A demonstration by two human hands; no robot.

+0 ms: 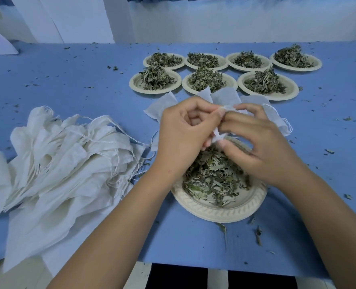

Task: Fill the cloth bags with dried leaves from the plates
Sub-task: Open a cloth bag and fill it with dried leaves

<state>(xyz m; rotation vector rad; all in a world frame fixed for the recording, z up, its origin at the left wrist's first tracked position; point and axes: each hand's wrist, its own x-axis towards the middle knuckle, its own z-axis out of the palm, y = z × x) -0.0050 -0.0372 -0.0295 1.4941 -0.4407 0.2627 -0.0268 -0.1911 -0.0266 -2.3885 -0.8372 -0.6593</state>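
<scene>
A cream plate (219, 211) heaped with dried leaves (214, 178) sits at the table's near edge. Just above it my left hand (183, 132) and my right hand (262, 147) meet, both pinching one small white cloth bag (217, 136); most of that bag is hidden behind my fingers. A few more cloth bags (158, 109) lie flat beyond my hands. A big pile of empty drawstring bags (64, 155) covers the table to the left.
Several more plates of dried leaves (212, 80) stand in two rows at the back right. Leaf crumbs are scattered over the blue tablecloth (79, 76). White boards (68, 17) lean against the far wall. The table's front edge is close to my body.
</scene>
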